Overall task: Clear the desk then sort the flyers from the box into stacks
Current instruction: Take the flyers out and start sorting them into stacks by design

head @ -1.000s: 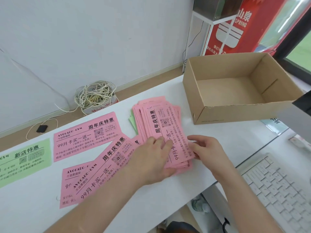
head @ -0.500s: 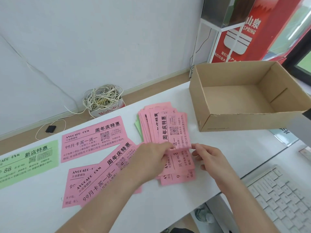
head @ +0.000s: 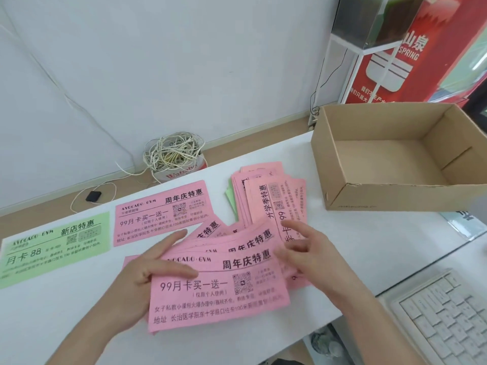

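Thumb on top and fingers beneath, the left hand (head: pixel 143 283) pinches the left end of a fanned bundle of pink paper flyers (head: pixel 218 293) over the near part of the white desk (head: pixel 52 333). The right hand (head: pixel 309 252) is loose, fingers spread and only slightly bent, holding nothing. Its fingertips sit at the bundle's right end, though I cannot tell whether they touch the paper. The bundle's long axis runs left to right across the person's front.

Just beyond the right hand lies the loose pile of pink flyers (head: pixel 266 193), not yet sorted. Its long axis points away from the person, so it lies crosswise to the bundle. A pale green flyer corner (head: pixel 230 197) pokes out from under its left edge. The right hand is plainly the nearer one to that pile, and the next sheet would likely need a quarter turn to match the bundle.

Ahead and left of the left hand a single pink flyer (head: pixel 163 212) lies flat, and further left lies a large green flyer (head: pixel 52 246); each seems to mark a stack. The open brown cardboard box (head: pixel 395 200) stands at the far right with nothing visible inside. A white keyboard (head: pixel 445 320) sits lower right, and a coil of pale cord (head: pixel 172 154) lies past the desk's far edge.
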`<state>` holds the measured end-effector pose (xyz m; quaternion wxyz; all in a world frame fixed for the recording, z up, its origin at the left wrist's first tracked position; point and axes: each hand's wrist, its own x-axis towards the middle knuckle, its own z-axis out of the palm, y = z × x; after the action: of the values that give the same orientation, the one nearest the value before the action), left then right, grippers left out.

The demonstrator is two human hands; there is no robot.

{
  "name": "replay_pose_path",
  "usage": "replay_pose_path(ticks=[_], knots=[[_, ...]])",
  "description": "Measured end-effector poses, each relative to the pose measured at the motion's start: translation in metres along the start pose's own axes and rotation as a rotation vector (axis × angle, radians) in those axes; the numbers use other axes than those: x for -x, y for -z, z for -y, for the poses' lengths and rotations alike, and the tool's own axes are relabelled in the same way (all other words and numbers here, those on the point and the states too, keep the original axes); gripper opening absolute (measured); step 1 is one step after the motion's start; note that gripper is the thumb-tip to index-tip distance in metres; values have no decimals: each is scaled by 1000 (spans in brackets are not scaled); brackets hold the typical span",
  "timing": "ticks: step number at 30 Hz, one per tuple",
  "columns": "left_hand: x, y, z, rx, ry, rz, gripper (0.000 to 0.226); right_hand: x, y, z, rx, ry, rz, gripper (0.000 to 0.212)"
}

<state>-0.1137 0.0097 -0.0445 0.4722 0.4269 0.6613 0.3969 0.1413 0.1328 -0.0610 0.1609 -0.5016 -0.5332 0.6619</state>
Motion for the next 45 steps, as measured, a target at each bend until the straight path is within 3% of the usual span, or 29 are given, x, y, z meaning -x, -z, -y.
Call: replay_pose_path(ticks=[2,5,8,10,11,15,19,22,24,27,31,34,36,39,42,45], knots=[[4,6,9,17,30,45,45,-2,-16,-4,210,44,-58,56],[15,24,24,15,85,-26,44,1,-35,-6,285,84,-45,46],[26,44,34,331,209,-211,44,2,-51,-13,320,89,-68,29],[31,48,38,494,274,-271,29,3,-63,-17,331,77,-120,16],[34,45,41,433,293,-293,28,3,-69,-19,338,78,-153,13],[41,34,56,-116,282,-381,64,6,-86,-23,333,77,-244,21],[46,47,63,-137,269,-425,78,7,-89,-18,230,33,-180,18],[55,62,71,-221,237,-392,80,7,-88,-14,254,67,-279,12],[60,71,76,-291,228,-393,74,5,-88,-13,284,87,-336,20],[60,79,86,-257,203,-386,59,4,-92,-12,316,87,-280,40],[50,72,86,-428,103,-240,50,4,-104,-9,415,113,-231,33],[38,63,82,-723,96,-49,72,0,-108,-10,438,123,-250,21],[34,59,83,-866,74,-16,88,0,-106,-7,351,115,-213,13],[32,57,83,-971,44,-38,86,-1,-100,-3,215,75,-171,16],[28,54,79,-995,60,-37,73,-8,-94,-4,220,110,-309,23],[24,50,78,-1037,65,-20,94,-14,-93,-5,206,138,-395,29]])
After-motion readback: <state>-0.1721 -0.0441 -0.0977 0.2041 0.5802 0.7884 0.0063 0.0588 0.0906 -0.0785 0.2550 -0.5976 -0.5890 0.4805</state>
